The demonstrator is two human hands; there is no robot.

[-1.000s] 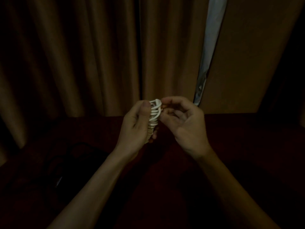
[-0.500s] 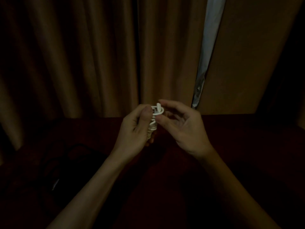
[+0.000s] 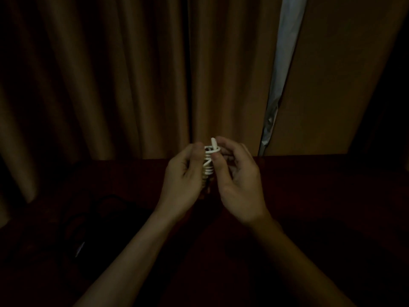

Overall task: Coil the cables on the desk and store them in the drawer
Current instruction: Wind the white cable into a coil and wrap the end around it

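Note:
A white cable (image 3: pixel 209 161) wound into a tight upright coil is held above the dark red desk (image 3: pixel 309 196), in the middle of the view. My left hand (image 3: pixel 183 185) wraps around the coil's lower part, thumb against its side. My right hand (image 3: pixel 236 173) pinches the top of the coil, where the cable's white end sticks up through the last loop. A dark tangle of black cable (image 3: pixel 93 224) lies on the desk to the left. No drawer is in view.
Brown curtains (image 3: pixel 110 74) hang close behind the desk, with a pale gap (image 3: pixel 281 63) between them at the right. The room is dim and the desk's near parts are in deep shadow.
My right hand has shifted its pinch on the coil's top; the white end now pokes up through the top loop. Both hands stay close together at the same spot.

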